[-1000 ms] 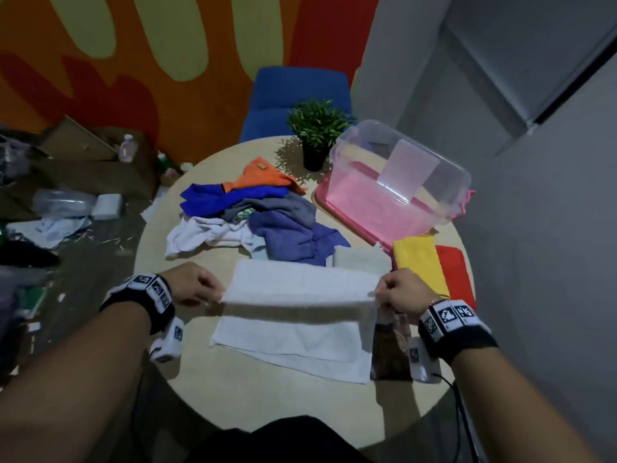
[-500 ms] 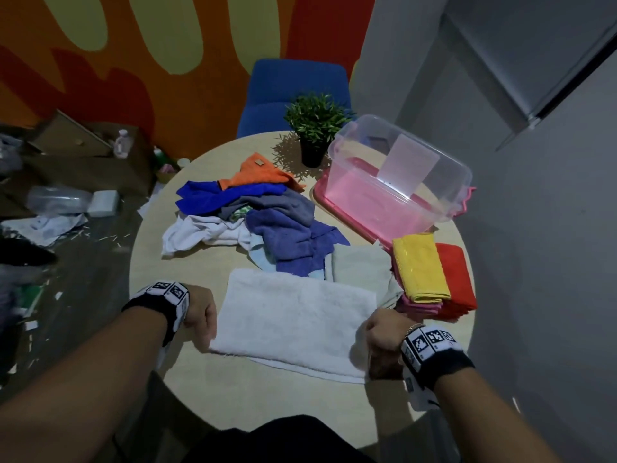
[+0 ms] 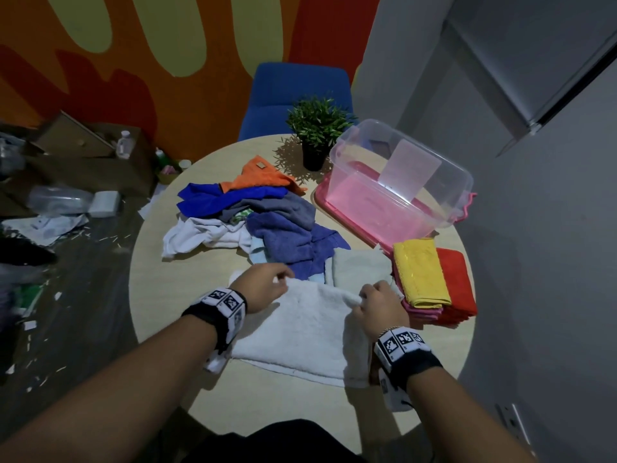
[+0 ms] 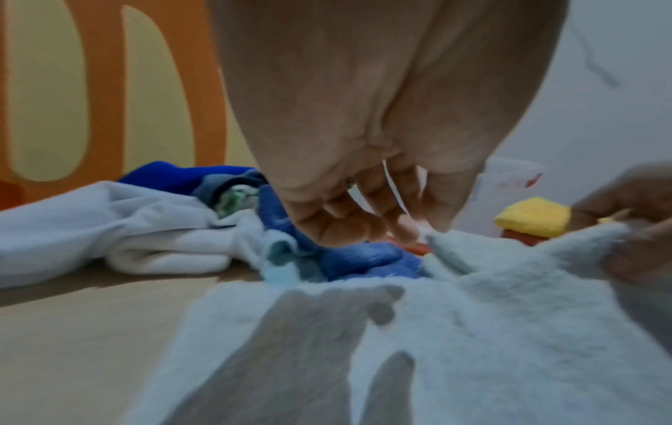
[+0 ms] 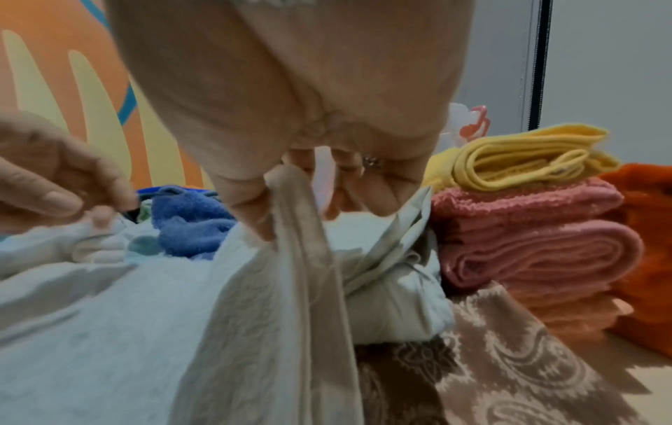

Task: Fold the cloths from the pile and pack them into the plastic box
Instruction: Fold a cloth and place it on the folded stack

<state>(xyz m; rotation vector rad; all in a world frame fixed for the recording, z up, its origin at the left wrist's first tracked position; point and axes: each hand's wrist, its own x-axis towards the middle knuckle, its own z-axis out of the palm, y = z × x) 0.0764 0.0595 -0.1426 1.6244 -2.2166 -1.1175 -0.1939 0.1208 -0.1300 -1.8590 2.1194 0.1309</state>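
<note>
A white towel [image 3: 300, 325], folded in half, lies at the front of the round table [image 3: 157, 295]. My left hand [image 3: 283, 279] pinches its far edge near the left corner, thumb and fingers [image 4: 400, 230] closing on a raised peak of towel [image 4: 509, 330]. My right hand [image 3: 364, 299] pinches the far right corner and lifts it; the cloth [image 5: 291, 258] hangs from my thumb and fingers [image 5: 254, 212]. Behind lies the pile [image 3: 263, 215] of blue, purple, grey, orange and white cloths. The clear plastic box [image 3: 400, 182] stands at the back right on its pink lid.
A folded stack, yellow on top [image 3: 420, 275] with pink and red [image 3: 457, 289] below, sits right of the towel. A pale folded cloth [image 3: 360, 265] lies behind my right hand, a brown patterned cloth [image 5: 491, 359] under it. A potted plant [image 3: 317, 135] and blue chair [image 3: 293, 91] stand beyond.
The lifted towel half was laid down toward me. Both hands then moved from the near corners to the far edge and took hold of it; the right corner is raised.
</note>
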